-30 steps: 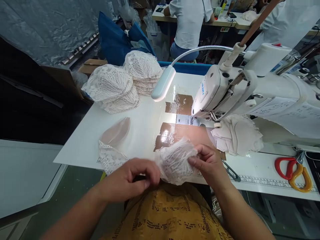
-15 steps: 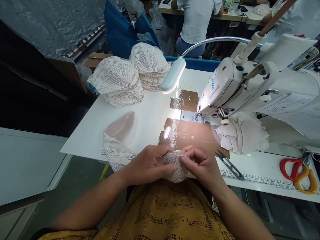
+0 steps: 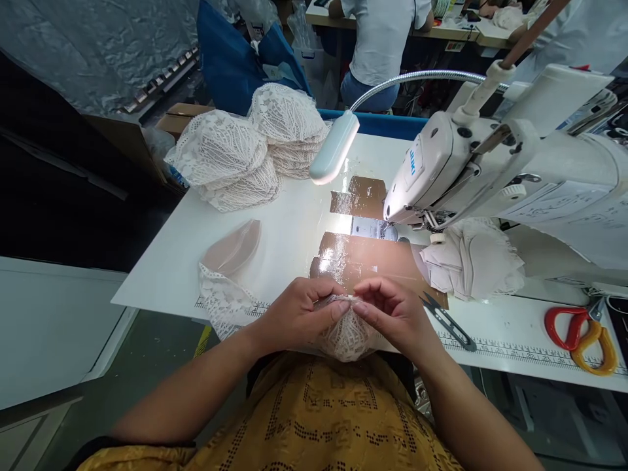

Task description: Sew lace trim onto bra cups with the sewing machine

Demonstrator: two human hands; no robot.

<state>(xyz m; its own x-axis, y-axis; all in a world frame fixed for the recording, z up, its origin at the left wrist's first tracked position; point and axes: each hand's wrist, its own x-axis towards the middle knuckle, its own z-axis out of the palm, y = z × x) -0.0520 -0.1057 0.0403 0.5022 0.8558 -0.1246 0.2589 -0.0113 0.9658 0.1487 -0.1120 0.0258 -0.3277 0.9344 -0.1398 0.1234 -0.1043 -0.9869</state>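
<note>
Both my hands pinch the upper edge of a white lace bra cup [image 3: 347, 337] at the table's front edge, close to my body. My left hand [image 3: 307, 311] grips it from the left, thumb pressed on the lace. From the right, my right hand [image 3: 395, 317] pinches the same edge between thumb and fingers. Left of my hands, a beige cup piece [image 3: 233, 248] lies with a strip of white lace [image 3: 223, 297] at its lower end. Thread snips [image 3: 449, 322] rest just right of my right hand.
A sewing machine [image 3: 441, 163] stands at the right, with a lamp [image 3: 336, 147] beside it. Stacked lace cups [image 3: 223, 150] sit at the back left. Light fabric pieces [image 3: 473, 261] lie under the machine arm. Scissors [image 3: 581, 333] lie far right. Another person [image 3: 377, 46] sits beyond.
My fingers have shifted along the lace cup's upper edge, and more of its lower part shows beneath my hands. The whole view has moved slightly.
</note>
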